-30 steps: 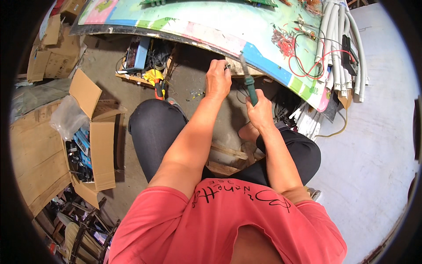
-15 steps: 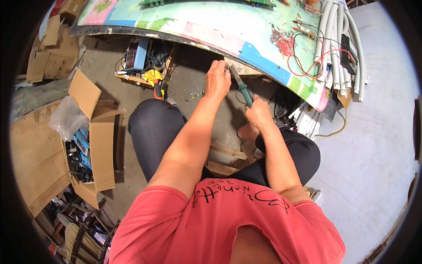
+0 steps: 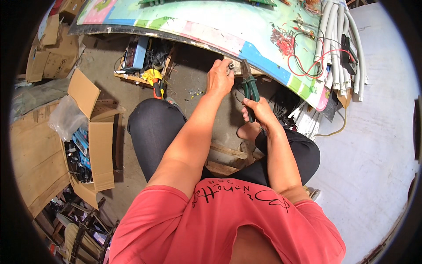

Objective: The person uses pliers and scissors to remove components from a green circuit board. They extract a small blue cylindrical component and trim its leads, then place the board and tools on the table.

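Note:
My left hand (image 3: pixel 220 80), closed, grips a small dark part with a round metal end (image 3: pixel 231 66) just under the table's front edge; the fingers hide most of it. To its right, my right hand (image 3: pixel 261 111) is wrapped round the green handles of a pair of pliers (image 3: pixel 249 84). Their dark jaws point up toward the table edge and stand apart from the part. Both green handles show, slightly spread.
A table with a colourful printed top (image 3: pixel 184 26) spans the front, carrying red and black wire leads (image 3: pixel 323 61) and white tubes (image 3: pixel 338 48). An open cardboard box (image 3: pixel 102 154) stands at left. A yellow cloth (image 3: pixel 152 75) lies near a wooden crate.
The pliers have come away from the part in my left hand, moving right, and now show both handles slightly spread. My left hand has turned a little, exposing the part's round end.

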A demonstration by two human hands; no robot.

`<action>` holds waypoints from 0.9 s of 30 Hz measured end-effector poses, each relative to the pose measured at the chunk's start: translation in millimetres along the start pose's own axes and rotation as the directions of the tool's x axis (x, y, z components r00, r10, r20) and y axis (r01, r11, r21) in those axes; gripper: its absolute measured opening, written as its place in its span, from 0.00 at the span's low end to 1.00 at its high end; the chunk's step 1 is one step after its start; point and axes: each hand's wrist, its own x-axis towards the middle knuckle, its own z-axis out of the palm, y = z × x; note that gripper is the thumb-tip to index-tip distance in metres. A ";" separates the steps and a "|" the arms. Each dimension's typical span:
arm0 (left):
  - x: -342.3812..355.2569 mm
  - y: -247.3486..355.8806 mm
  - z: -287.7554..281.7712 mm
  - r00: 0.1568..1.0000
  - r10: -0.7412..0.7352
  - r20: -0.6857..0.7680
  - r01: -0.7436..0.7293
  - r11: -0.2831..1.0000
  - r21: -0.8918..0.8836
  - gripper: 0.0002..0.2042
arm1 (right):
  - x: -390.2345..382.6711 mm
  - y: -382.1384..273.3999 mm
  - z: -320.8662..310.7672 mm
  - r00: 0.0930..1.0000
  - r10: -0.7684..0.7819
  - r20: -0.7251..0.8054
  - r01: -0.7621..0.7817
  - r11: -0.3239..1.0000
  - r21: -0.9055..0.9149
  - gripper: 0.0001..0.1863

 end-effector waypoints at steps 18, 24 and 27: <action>5.9 -4.9 5.0 0.992 0.099 -0.080 -0.094 0.993 0.069 0.09 | 6.5 1.3 0.2 0.999 0.017 -0.048 -0.022 0.994 -0.105 0.11; 3.5 -3.6 6.1 0.989 0.120 -0.085 -0.113 0.990 0.089 0.08 | 11.3 6.9 0.5 0.998 0.031 -0.048 -0.037 0.990 -0.134 0.11; 3.1 -1.4 2.4 0.973 0.166 -0.163 -0.152 0.984 0.094 0.10 | 9.9 7.3 1.8 1.000 0.025 -0.001 -0.026 0.998 -0.065 0.11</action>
